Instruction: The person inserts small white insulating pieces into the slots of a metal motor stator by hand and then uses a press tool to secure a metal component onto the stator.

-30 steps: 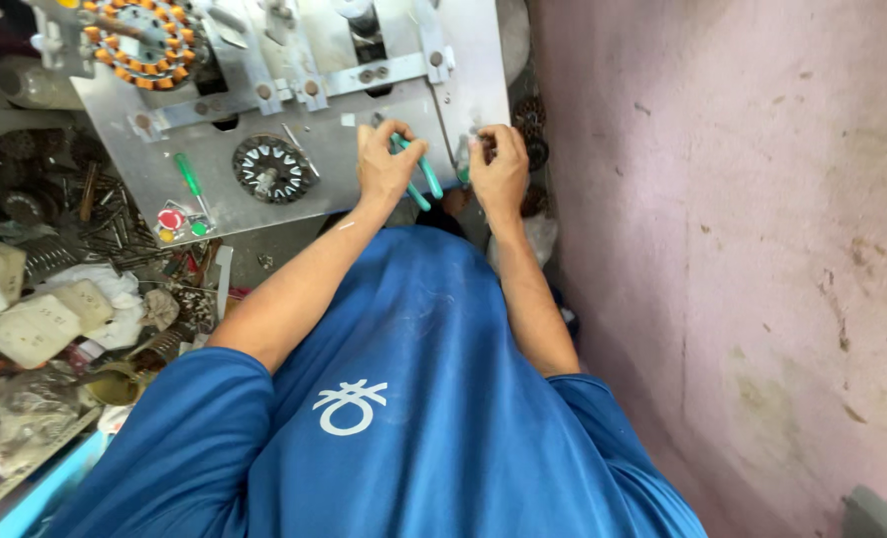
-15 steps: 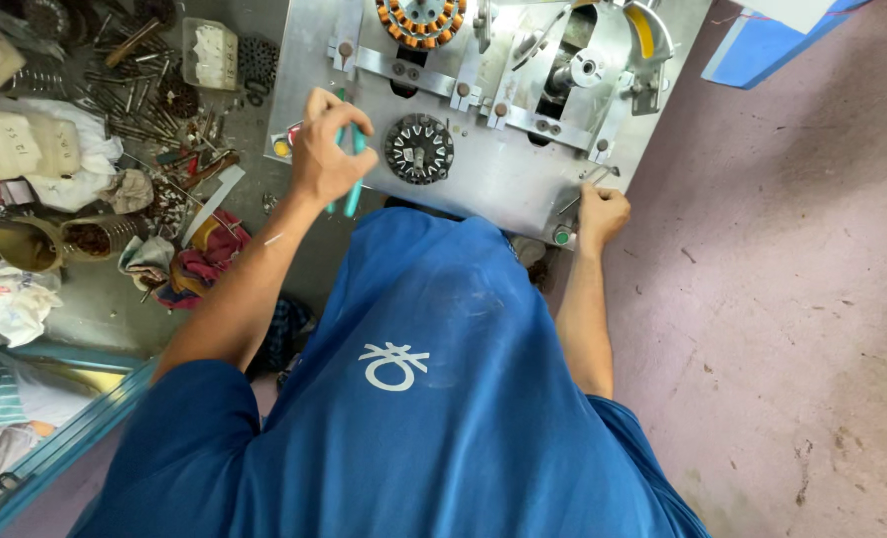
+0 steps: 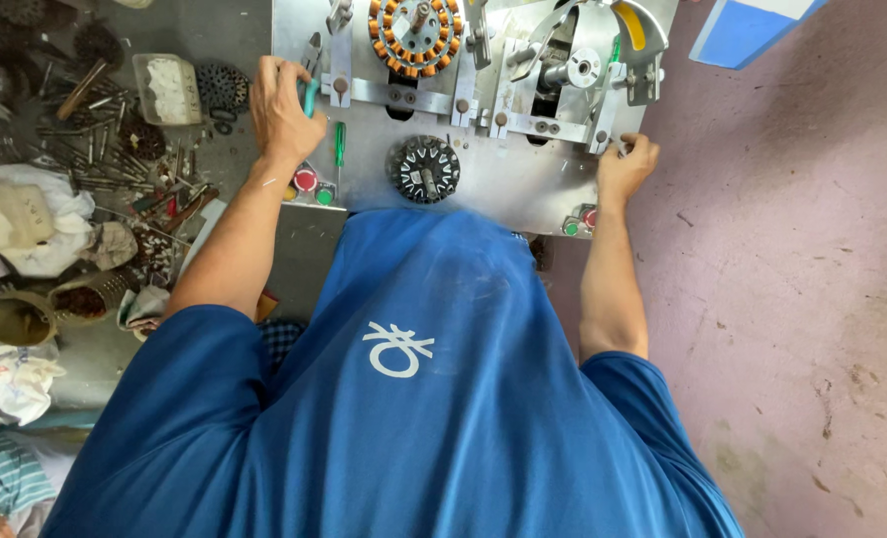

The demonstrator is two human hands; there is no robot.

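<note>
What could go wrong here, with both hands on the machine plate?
1. The left hand grips a teal-handled tool beside the copper-wound stator; a slip could nick the windings.
2. The right hand rests at the plate edge, under the winding arm; pinch risk if it moves.

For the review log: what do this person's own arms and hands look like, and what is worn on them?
Both arms are bare from above the elbow down. The left hand and right hand wear no gloves, and no watch or bracelet shows. Short blue sleeves belong to a blue T-shirt with a small white emblem on the front.
</note>
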